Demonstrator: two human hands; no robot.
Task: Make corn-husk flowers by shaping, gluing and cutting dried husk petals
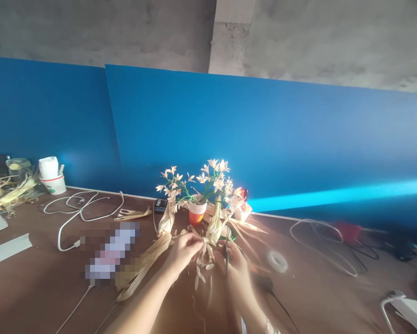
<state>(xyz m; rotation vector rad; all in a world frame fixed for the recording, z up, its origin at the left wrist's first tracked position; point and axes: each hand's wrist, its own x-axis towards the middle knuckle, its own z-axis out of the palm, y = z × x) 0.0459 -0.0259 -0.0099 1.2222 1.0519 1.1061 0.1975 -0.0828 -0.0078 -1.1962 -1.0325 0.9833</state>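
Pinching the low end of a pale yellow bundle of dried husk (214, 225), the left hand (185, 250) has thumb and forefinger together. The bundle stands just right of an orange, white-rimmed paper cup (196, 215); its long axis runs upward and away from the person, leaning slightly right, toward cream star-shaped flowers (217, 178). At the back, the tabletop's edge meets a blue flat panel (194, 125); the widest room is brown tabletop (334, 299) beyond a thin black cable (285, 311). Both forearms converge; the right hand (235, 260), apart from the left, curls around a slim dark tool (226, 253), blurred.
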